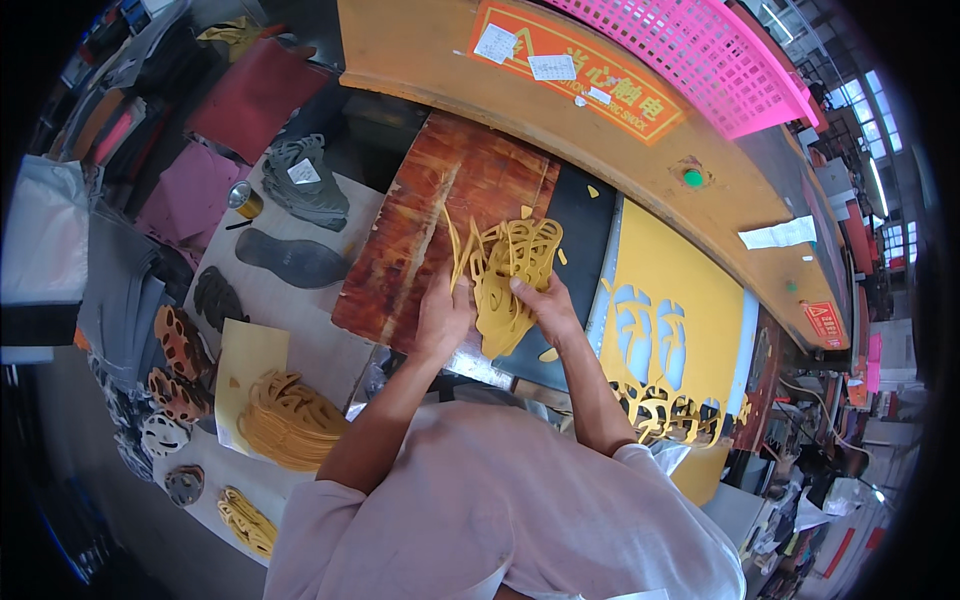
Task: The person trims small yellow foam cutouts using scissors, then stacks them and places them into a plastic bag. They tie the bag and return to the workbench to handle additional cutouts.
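A person stands over a work table (300, 300), both hands raised above a reddish-brown wooden board (440, 220). Between the hands is a bunch of yellow cut-out pieces (510, 275), thin and lacy, with curved openings like shoe-upper shapes and loose strips trailing up and left. The right hand (545, 305) has its fingers closed on the bunch from the right; the left hand (443, 318) grips its lower left edge.

Just right of the hands lies a yellow sheet (690, 300) with the same shapes punched out of it, leaving pale openings. Behind the board runs a tan machine edge carrying a long orange sign (580, 70) with two small white paper labels on it, a green button (692, 178), a white paper slip (778, 235), and a small red warning label (825, 322) farther right. A pink plastic basket (700, 55) sits on top.

To the left on the table are a stack of yellow cut-outs (290, 420), a dark grey sole (292, 260), a pile of grey pieces (305, 180) and brown cut pieces (180, 345).
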`<state>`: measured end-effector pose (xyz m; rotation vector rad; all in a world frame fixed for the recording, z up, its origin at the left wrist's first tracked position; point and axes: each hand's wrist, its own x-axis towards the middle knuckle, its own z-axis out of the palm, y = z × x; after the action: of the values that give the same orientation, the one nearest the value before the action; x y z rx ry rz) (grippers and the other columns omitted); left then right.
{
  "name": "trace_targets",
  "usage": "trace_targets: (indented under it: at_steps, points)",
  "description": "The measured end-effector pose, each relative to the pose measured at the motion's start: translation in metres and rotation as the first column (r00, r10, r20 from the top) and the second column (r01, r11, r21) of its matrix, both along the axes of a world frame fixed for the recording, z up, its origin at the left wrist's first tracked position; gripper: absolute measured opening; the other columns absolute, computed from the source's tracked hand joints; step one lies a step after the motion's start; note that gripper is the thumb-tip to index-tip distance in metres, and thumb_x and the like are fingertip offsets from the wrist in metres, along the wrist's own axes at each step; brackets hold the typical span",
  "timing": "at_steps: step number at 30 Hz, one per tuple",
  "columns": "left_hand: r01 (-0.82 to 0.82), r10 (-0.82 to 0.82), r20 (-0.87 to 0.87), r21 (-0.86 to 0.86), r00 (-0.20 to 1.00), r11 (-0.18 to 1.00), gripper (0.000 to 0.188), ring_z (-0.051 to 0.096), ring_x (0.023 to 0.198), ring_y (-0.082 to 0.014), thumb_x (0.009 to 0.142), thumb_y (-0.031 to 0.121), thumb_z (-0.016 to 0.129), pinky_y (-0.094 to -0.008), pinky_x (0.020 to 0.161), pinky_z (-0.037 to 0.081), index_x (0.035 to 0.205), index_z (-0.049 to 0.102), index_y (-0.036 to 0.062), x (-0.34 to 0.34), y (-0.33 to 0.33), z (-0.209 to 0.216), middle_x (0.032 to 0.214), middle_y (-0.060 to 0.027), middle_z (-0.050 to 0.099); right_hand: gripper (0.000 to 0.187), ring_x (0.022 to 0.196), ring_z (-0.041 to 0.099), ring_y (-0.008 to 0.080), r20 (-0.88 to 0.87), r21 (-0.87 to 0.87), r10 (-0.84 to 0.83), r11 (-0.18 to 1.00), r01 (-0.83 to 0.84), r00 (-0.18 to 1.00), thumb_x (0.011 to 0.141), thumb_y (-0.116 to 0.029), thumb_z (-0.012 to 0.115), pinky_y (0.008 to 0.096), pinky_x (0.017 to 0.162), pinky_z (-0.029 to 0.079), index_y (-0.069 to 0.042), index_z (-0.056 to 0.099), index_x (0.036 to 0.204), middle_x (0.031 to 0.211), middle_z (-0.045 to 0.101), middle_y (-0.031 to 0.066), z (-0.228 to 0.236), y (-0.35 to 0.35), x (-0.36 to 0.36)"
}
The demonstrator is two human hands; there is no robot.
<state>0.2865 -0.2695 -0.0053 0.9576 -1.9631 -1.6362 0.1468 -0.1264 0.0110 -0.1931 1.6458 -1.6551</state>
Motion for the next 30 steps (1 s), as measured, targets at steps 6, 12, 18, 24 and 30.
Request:
trace_targets:
  at_steps: [6,12,18,24,30]
  points:
    - [0.246,-0.251,-0.100,-0.060,0.963,0.967,0.051,0.054,0.132,-0.0411,0.099,0.028,0.064,-0.0475,0.111,0.041,0.141,0.052,0.0010,-0.023,0.006,0.000,0.136,-0.0261,0.058,0.042,0.095,0.070,0.0169,0.146,0.090,0.033,0.995,-0.047,0.989,0.106,-0.033,0.060,0.0335,0.080,0.061,-0.002,0.057,0.134,0.112,0.069,0.0074,0.015,-0.011,0.006]
    - [0.240,-0.249,0.048,0.154,0.967,0.959,0.043,0.066,0.112,-0.0230,0.105,0.029,0.055,-0.0376,0.100,0.050,0.137,0.057,-0.0005,-0.021,-0.005,-0.023,0.120,-0.0156,0.070,0.037,0.087,0.072,0.0185,-0.022,0.174,0.114,0.979,-0.109,0.993,0.103,-0.025,0.061,0.0336,0.071,0.062,0.002,0.061,0.128,0.105,0.071,0.0097,0.013,-0.022,0.008]
    - [0.108,-0.121,0.020,0.318,0.992,0.942,0.038,0.066,0.107,-0.0230,0.108,0.026,0.051,-0.0383,0.096,0.050,0.132,0.060,-0.0022,-0.014,-0.029,-0.003,0.118,-0.0143,0.071,0.033,0.085,0.073,0.0204,0.038,0.228,0.088,0.969,-0.094,0.995,0.099,-0.016,0.060,0.0352,0.070,0.061,0.003,0.063,0.126,0.108,0.074,0.0131,0.004,-0.027,-0.006]
    - [0.309,-0.301,0.207,-0.008,0.931,0.951,0.042,0.061,0.118,-0.0442,0.099,0.026,0.060,-0.0461,0.103,0.047,0.132,0.060,0.0001,-0.007,-0.020,0.013,0.122,-0.0265,0.067,0.032,0.088,0.072,0.0196,0.097,0.238,0.067,0.967,-0.088,0.993,0.098,-0.014,0.058,0.0330,0.074,0.060,0.003,0.064,0.124,0.107,0.074,0.0126,0.001,-0.021,-0.017]
    - [0.327,-0.286,0.200,-0.217,0.937,0.920,0.047,0.060,0.118,-0.0440,0.089,0.029,0.068,-0.0490,0.104,0.048,0.124,0.061,-0.0004,-0.013,-0.004,-0.003,0.125,-0.0268,0.063,0.041,0.089,0.069,0.0169,0.103,0.201,0.105,0.972,-0.124,0.989,0.102,-0.029,0.064,0.0326,0.078,0.057,0.006,0.064,0.124,0.108,0.073,0.0120,0.001,-0.024,-0.007]
